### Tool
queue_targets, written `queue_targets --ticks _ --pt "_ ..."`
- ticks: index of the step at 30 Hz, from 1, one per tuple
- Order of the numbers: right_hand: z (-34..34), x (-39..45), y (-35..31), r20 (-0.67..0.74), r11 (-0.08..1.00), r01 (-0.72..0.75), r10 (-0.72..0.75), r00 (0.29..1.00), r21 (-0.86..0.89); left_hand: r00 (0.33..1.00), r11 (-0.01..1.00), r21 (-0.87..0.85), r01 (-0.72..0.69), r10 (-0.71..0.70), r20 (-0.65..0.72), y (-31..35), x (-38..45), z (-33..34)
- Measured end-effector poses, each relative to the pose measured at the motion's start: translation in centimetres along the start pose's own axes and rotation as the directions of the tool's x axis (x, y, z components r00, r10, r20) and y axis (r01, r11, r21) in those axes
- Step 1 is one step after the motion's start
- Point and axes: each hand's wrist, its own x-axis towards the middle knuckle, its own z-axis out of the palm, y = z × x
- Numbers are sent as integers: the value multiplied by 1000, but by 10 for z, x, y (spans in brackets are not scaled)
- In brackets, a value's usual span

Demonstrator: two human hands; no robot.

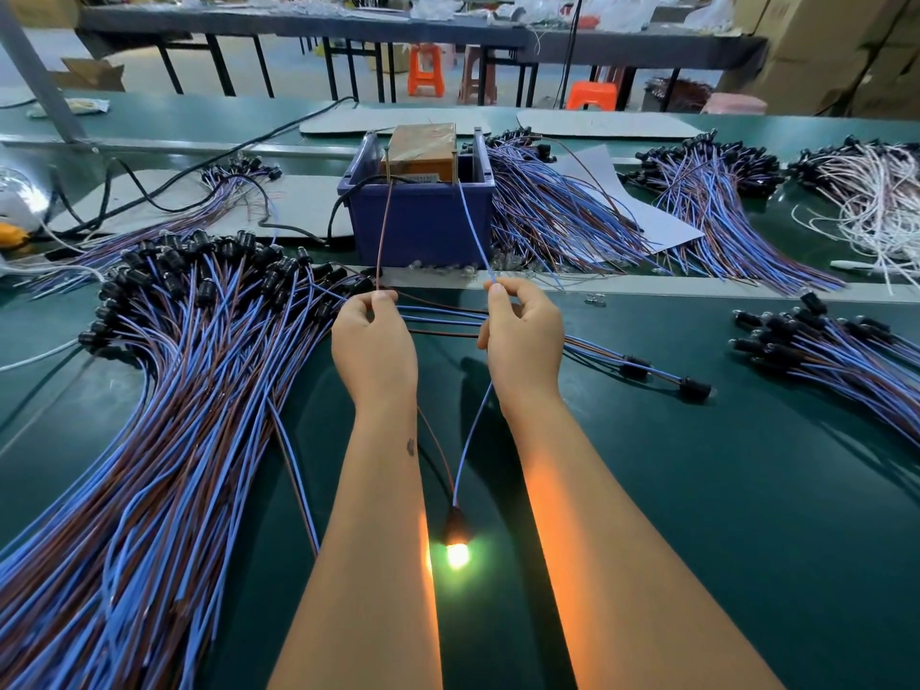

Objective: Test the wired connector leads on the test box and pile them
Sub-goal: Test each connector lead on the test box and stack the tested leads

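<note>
Two hands pinching wires, left hand (374, 336) brown wire (382, 231), right hand (520, 331) blue wire (473, 236)

Both bare forearms reach forward side by side from the bottom edge of the view, roughly parallel and a little apart, with the backs of the hands turned up. The left hand (374, 343) has its fingers curled under and its thumb and forefinger pressed together at the far end in a pinch; a small dark mark shows on the inner side of its forearm below the wrist. The right hand (522, 336) mirrors it, fingers curled, thumb and fingertips closed in a pinch at its upper left, level with the left hand and apart from it.
</note>
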Motion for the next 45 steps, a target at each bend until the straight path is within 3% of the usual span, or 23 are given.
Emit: queue_targets --ticks 3,8,11,15,18,22,25,30,35,41,45 --pt "3 -2 -3 -33 995 77 -75 997 65 992 995 -102 4 9 124 5 -6 6" --pt "8 -8 -3 69 987 153 -156 985 44 943 989 -133 -58 98 318 7 -12 13" --pt "4 -6 0 117 985 173 -172 978 -6 948 986 -169 -7 61 312 6 -10 13" --pt "3 -9 -3 272 982 169 -184 944 81 934 945 -297 136 -21 357 8 -11 11" --pt "-2 -7 -5 367 974 8 -92 926 224 934 888 -400 229 -85 346 10 -7 10" --pt "-9 -4 -5 524 979 6 -115 844 205 940 767 -563 308 -154 305 11 -1 7" --pt "-11 -4 -4 586 982 63 -156 795 177 947 731 -605 316 -198 254 11 1 4" --pt "-16 1 0 689 976 21 -167 705 215 944 705 -628 330 -236 230 12 -1 5" --pt "-18 0 -1 583 925 -63 -183 792 376 953 676 -672 302 -241 185 10 -1 7" --pt "-24 6 -4 379 763 -220 -35 925 607 945 560 -772 299 -284 161 7 4 3" --pt "-29 9 -6 346 672 -249 -11 938 697 945 587 -754 295 -298 137 7 3 3"
